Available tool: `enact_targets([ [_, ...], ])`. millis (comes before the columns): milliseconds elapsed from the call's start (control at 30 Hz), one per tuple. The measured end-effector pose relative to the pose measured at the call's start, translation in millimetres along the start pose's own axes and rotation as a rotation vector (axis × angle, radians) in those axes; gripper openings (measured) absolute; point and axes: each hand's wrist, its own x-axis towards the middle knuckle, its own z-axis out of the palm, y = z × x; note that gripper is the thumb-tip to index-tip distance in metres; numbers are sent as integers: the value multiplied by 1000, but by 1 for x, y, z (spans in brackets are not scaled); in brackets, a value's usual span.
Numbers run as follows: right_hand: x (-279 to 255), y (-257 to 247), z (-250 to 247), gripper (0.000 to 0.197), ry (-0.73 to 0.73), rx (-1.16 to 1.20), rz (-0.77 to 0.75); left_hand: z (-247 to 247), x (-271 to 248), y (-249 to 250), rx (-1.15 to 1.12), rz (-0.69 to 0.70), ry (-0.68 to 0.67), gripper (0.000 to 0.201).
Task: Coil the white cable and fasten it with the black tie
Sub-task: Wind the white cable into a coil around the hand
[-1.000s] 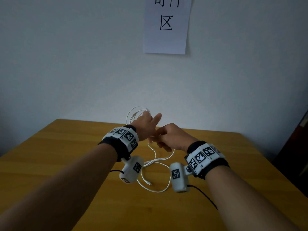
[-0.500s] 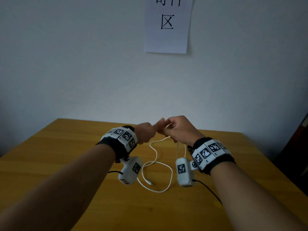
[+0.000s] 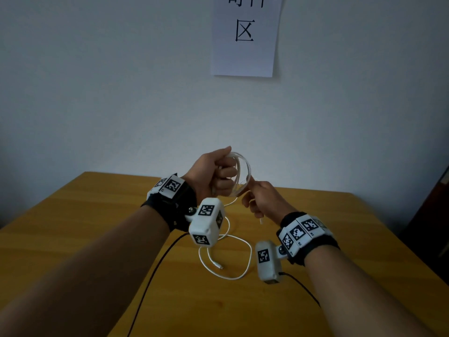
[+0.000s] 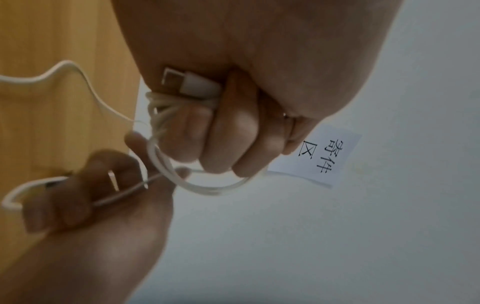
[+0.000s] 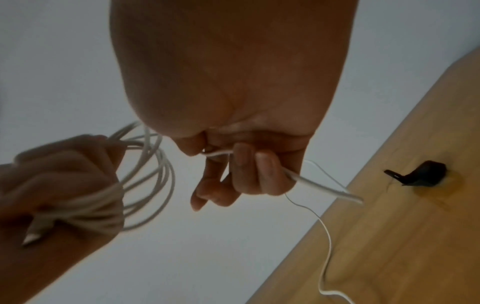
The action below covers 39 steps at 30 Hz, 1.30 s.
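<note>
My left hand (image 3: 213, 175) is raised above the table and grips several loops of the white cable (image 3: 244, 175), with one white plug (image 4: 191, 85) tucked in the fist. My right hand (image 3: 261, 199) sits just below and right of the coil, its fingers curled round the loose run of cable (image 5: 322, 185). The rest of the cable (image 3: 233, 259) trails in loops on the wooden table, ending in a small plug (image 3: 218, 265). The black tie (image 5: 418, 173) lies on the table in the right wrist view, apart from both hands; the head view does not show it.
The wooden table (image 3: 97, 227) runs up to a pale wall with a paper sign (image 3: 245, 35). Black wrist-camera leads (image 3: 155, 268) cross the table near my forearms. A dark piece of furniture (image 3: 435, 215) stands past the right table edge.
My left hand has risen and turned, so the coil now shows beside its fist. My right hand has dropped from the left hand's fingertips to below the coil, still holding the cable.
</note>
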Motion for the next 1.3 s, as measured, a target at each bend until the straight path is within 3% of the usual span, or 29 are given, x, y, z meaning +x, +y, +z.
enact_targets([
  [133,1,0,12,58,-90,-36,0,4,6,0,-210,68,-78,42],
  [367,-10,-17,27,36,-231,-130,-13,19,15,-8,-181,252,64,37],
  [433,-12,-22,28,34,-269,-176,-9,20,15,-10,-72,257,93,35],
  [600,-11,-26,29,25,-286,-306,-15,10,21,-14,544,277,302,70],
  [667,-13,-28,25,13,-256,-316,-76,8,20,-17,850,271,377,55],
  [767,-15,-34,17,14,-230,-388,-136,3,16,-20,1230,248,504,37],
  [900,-18,-40,11,35,-207,-472,-143,0,13,-22,1518,49,418,31],
  [1000,-19,-42,10,19,-202,-509,-137,2,11,-22,1633,13,358,24],
  [1167,-19,-42,7,18,-179,-554,-165,0,9,-23,1639,-6,333,17],
  [1300,-19,-40,-5,33,-99,-535,-198,-3,5,-21,1489,-118,295,45],
])
